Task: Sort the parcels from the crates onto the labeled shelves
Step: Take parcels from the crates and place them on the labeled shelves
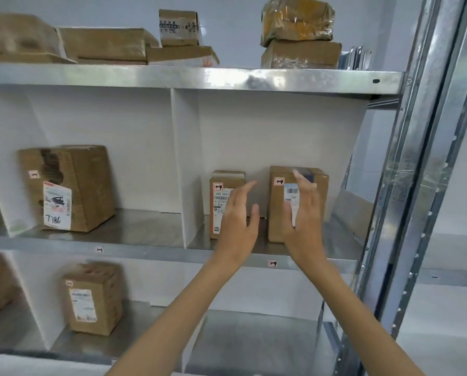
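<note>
Two upright cardboard parcels stand in the right compartment of the middle shelf (172, 255). The left parcel (221, 185) and the right parcel (277, 213) each carry a small "1-4" sticker, matching the label (273, 263) on the shelf edge below. My left hand (240, 223) is raised in front of the left parcel, fingers apart, holding nothing. My right hand (304, 221) hovers open in front of the right parcel and covers part of its white barcode label. Neither hand grips a box.
A larger box marked 7786 (66, 185) sits in the left compartment behind a white divider (186, 164). Several parcels lie on the top shelf (172, 77). One small box (94, 297) stands on the lower shelf. A steel upright (416, 158) bounds the right side.
</note>
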